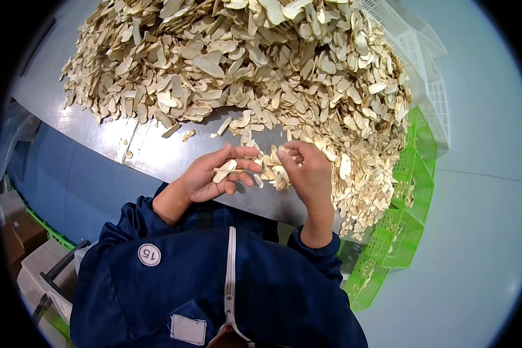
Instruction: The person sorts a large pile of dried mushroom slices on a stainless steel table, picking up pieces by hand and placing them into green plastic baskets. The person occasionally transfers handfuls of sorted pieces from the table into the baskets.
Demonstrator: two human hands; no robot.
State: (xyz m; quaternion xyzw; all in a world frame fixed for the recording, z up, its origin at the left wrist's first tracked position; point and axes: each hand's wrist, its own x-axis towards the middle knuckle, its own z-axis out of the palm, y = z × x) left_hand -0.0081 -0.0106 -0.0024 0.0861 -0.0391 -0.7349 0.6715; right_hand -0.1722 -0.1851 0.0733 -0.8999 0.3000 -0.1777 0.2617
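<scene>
A large heap of pale dried slices, mushroom-like (232,64), covers much of the steel table (81,101). My left hand (214,174) is palm up with slightly curled fingers, holding a couple of slices (225,169) across its palm and fingers. Just to its right, my right hand (305,174) has its fingertips pinched on a small slice (282,153), above loose pieces lying at the heap's front edge.
Green perforated crates (377,243) stand along the table's right side, with white mesh trays (435,98) behind them. At lower left are cardboard boxes (24,231) and a grey ribbed container (52,261). A blue floor (87,185) shows left of the table.
</scene>
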